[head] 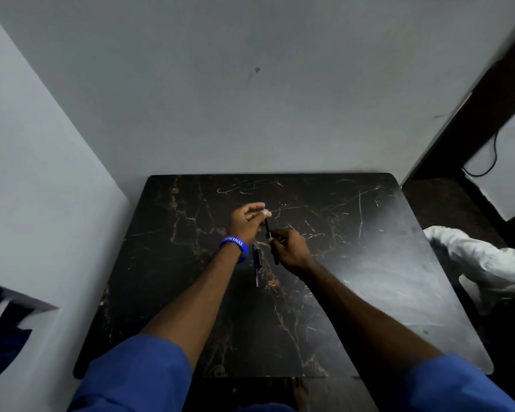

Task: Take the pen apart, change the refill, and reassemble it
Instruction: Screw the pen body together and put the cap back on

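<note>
Nearest, on the dark marbled bench (354,292), spare pen parts (257,263) lying just under the wrists (refill or barrel, too small to tell). Above them, right hand (289,248) pinched closed on a dark pen piece (275,257), left hand (247,221) pinching the slim piece (267,226). Apparently mid-task, reassembly remaining; nothing obstructing, white cloth (482,257) well aside.

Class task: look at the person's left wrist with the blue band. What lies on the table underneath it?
Under the left wrist's blue band, a blue pen piece and a short dark part lie on the dark marble table. Their upper ends are hidden by the wrist.
</note>
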